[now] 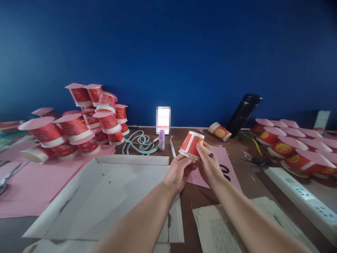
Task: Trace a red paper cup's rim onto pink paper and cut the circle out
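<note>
A red paper cup (190, 143) with a white stripe is held upside down and tilted over the table. Dark marks show along its lower white rim. My left hand (179, 171) is closed on that rim from below. My right hand (209, 162) grips the cup's right side, and a slim stick-like thing (209, 151) juts out between its fingers; its kind is unclear. Under the hands lies a pink paper sheet (229, 158) with two black loops (224, 169), like scissors handles, partly hidden by my right wrist.
Pink-topped cups stand stacked at left (106, 121) and grouped at right (286, 146). A white box lid (126, 196) lies front left. A lit phone (163, 117), purple tube (162, 140), coiled cable (140, 142), leaning black flask (243, 114) and power strip (302, 196) are around.
</note>
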{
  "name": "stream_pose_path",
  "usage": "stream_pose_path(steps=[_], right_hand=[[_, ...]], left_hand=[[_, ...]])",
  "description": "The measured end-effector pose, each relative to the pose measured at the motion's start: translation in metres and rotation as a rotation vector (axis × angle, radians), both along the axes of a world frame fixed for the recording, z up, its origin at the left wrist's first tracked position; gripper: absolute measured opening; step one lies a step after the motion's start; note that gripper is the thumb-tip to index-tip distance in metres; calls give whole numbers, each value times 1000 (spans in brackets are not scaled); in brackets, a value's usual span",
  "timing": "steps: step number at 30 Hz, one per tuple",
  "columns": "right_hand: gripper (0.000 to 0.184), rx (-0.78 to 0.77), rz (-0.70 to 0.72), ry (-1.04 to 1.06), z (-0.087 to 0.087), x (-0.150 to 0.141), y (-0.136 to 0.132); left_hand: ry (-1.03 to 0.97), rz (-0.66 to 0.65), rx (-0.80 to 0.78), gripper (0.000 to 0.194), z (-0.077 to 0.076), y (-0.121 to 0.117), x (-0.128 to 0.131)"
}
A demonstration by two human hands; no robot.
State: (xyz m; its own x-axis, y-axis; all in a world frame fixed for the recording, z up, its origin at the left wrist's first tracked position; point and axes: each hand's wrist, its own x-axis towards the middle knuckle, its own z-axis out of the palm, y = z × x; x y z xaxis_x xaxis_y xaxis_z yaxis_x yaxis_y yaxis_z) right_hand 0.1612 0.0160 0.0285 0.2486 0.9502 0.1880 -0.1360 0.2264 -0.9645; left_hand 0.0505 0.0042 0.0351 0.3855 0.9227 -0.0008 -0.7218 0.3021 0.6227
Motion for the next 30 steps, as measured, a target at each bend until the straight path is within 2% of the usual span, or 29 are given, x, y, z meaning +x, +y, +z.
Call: stream_pose_path(steps=[3,7,9,12,15,17,20,24,30], right_hand=[[52,-22,-24,-6,1,2,1],[46,-7,-226,-123,-2,7,5],[42,122,-323,-210,-3,6,5],[35,380,-369,-414,2,2,-3],[31,508,-423,-606,11,-3,-15],[30,591,-423,-697,16,-5,-22],[31,655,-334,-769,18,-6,-26],[27,610,-282,-843,16,-5,-23],[18,573,-311,-945,12,-4,-19]], left_hand=[[95,56,22,28,-1,-2,4],[164,129,-44,31,-4,2,5],[163,165,-80,31,-5,6,3],[114,187,-117,29,-6,10,1],[45,204,-115,24,-8,13,-1],[14,219,-112,23,-10,16,-2],[-12,217,-113,21,-15,20,-3],[-41,222,-113,20,-20,24,-3],[-39,226,-137,24,-20,24,-3]])
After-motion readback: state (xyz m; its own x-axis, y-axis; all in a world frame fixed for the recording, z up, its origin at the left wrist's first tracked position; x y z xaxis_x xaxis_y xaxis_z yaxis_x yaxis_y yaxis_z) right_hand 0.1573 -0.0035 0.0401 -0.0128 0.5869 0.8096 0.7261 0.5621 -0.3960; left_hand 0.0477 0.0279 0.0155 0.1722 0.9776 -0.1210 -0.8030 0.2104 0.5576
